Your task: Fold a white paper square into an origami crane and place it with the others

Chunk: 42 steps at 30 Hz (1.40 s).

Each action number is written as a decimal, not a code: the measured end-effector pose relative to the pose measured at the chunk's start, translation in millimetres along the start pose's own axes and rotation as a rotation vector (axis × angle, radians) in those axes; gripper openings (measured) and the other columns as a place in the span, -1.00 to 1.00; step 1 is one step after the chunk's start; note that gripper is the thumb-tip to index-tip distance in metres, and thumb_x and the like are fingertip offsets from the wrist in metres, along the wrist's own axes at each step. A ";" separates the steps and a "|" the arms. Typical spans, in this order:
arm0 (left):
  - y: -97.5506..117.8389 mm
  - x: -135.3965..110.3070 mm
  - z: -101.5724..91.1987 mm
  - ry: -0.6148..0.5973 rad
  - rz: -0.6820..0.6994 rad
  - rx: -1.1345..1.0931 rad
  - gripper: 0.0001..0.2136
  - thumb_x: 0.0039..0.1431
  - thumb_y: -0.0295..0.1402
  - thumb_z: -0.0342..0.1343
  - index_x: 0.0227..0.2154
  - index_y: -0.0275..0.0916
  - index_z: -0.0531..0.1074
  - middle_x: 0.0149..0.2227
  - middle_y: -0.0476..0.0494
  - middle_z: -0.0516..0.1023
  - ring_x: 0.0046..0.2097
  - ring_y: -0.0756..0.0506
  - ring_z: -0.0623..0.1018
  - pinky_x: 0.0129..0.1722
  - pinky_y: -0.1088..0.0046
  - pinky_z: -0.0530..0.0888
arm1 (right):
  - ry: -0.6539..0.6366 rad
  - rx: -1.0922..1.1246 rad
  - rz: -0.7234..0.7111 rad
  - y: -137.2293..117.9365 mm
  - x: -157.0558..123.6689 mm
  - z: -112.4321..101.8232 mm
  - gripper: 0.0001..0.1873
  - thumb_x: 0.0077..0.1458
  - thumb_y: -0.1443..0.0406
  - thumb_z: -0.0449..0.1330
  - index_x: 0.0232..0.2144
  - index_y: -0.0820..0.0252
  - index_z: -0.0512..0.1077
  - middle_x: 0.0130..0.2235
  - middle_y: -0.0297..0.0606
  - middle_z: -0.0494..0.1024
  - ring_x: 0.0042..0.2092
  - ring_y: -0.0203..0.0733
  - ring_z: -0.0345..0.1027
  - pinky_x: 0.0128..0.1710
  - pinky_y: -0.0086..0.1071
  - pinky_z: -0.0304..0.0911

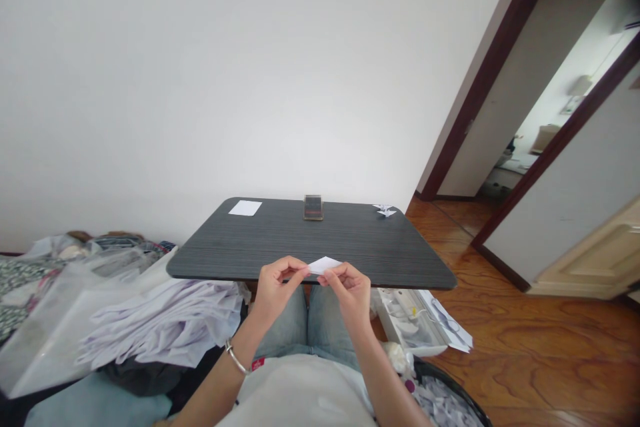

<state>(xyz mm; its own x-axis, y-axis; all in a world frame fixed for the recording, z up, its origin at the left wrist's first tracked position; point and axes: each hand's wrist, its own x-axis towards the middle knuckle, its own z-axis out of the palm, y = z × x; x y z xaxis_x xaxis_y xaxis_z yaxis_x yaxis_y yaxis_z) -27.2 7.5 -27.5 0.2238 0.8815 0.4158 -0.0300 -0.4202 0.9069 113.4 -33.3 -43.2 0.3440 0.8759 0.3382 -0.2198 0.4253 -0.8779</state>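
Both my hands pinch a small folded white paper just above the near edge of a dark wood-grain table. My left hand grips its left end with closed fingers; a bracelet is on that wrist. My right hand pinches its right end. The paper forms a flat pointed shape. My knees in light jeans show below the table edge.
On the table's far side lie a white paper sheet, a small dark block and a folded paper figure. Crumpled papers and plastic bags pile at the left. A white tray sits on the floor at the right, near an open doorway.
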 end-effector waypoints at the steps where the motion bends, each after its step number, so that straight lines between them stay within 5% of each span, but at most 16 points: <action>1: -0.1 -0.5 0.8 -0.002 0.002 -0.023 -0.92 -0.03 -0.40 0.20 -0.54 -0.30 0.46 -0.47 -0.09 0.53 -0.39 -0.03 0.51 -0.34 0.52 0.44 | 0.006 0.004 0.005 0.4 -0.2 0.4 -0.84 -0.08 0.28 0.28 -0.60 0.21 0.43 -0.60 -0.34 0.54 -0.53 -0.29 0.41 -0.47 -0.46 0.31; 22: 9.6 -0.8 8.7 0.030 -0.322 -0.391 -0.77 -0.24 -0.38 0.34 -0.61 -0.30 0.36 -0.59 0.05 0.46 -0.50 0.04 0.49 -0.38 0.53 0.43 | 0.098 -0.077 0.022 1.3 -1.8 4.9 -0.79 -0.14 0.22 0.31 -0.62 0.20 0.41 -0.62 -0.33 0.51 -0.55 -0.24 0.41 -0.51 -0.41 0.30; 38: 9.0 -1.7 8.8 0.040 -0.326 -0.405 -0.79 -0.07 -0.27 0.23 -0.39 -0.31 0.47 -0.49 -0.04 0.54 -0.44 0.00 0.55 -0.34 0.48 0.50 | 0.118 -0.029 0.041 6.2 1.3 2.5 -0.81 -0.14 0.25 0.31 -0.64 0.21 0.41 -0.63 -0.34 0.53 -0.57 -0.26 0.40 -0.50 -0.42 0.33; 42: 10.0 -2.0 10.3 0.063 -0.290 -0.356 -0.78 -0.16 -0.33 0.29 -0.41 -0.31 0.47 -0.51 -0.02 0.53 -0.46 0.00 0.54 -0.34 0.48 0.50 | 0.116 -0.042 0.047 5.2 0.6 3.4 -0.80 -0.15 0.23 0.31 -0.64 0.21 0.41 -0.63 -0.32 0.53 -0.57 -0.24 0.40 -0.51 -0.39 0.34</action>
<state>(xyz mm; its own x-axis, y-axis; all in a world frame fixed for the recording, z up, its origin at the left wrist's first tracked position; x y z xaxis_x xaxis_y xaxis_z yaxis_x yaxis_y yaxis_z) -17.9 -0.7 -20.0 0.2127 0.9677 0.1351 -0.3101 -0.0642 0.9485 109.4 -29.8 -46.4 0.4383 0.8614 0.2566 -0.2010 0.3722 -0.9061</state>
